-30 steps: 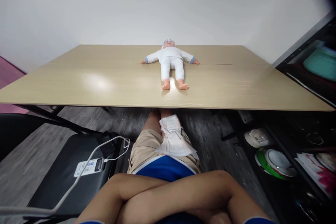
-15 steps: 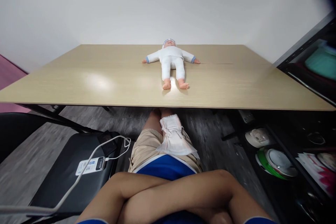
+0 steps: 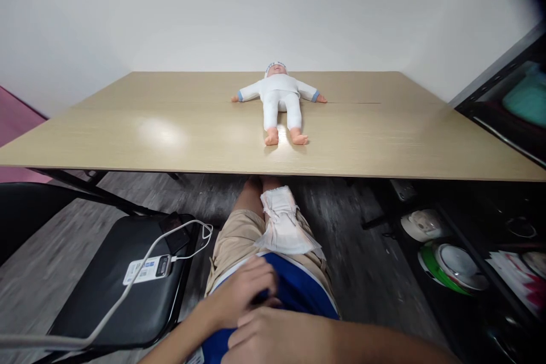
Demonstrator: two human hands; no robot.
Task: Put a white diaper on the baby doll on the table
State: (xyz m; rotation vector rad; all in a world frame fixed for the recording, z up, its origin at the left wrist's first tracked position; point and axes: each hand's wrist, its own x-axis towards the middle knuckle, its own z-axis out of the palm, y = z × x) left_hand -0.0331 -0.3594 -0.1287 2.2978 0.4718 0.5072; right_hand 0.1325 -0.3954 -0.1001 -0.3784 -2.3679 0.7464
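Observation:
My left hand [image 3: 248,286] is over the blue shirt [image 3: 294,284] at my waist, its fingers loosely bent with a gap to the thumb and nothing seen in them. Just below it, close to the left wrist, is my right hand [image 3: 260,333]; its fingers are curled, blurred and partly hidden. An unfolded white diaper [image 3: 284,222] lies across my thighs, beyond both hands and apart from them. On the table [image 3: 191,142] a baby doll [image 3: 279,94] lies on its back with arms spread, in white clothes with blue cuffs and a white printed hat, feet toward me.
At left stands a black chair [image 3: 115,290] with a white device [image 3: 147,270] on its seat and a white cable [image 3: 123,296] running from it. A black shelf [image 3: 456,227] at right holds a green-and-white round item [image 3: 452,264] and other goods. Behind the table rises a pale wall [image 3: 273,11].
My arms were folded across my body and have come apart. Both hands now show in front of my waist. The doll and diaper have stayed in place.

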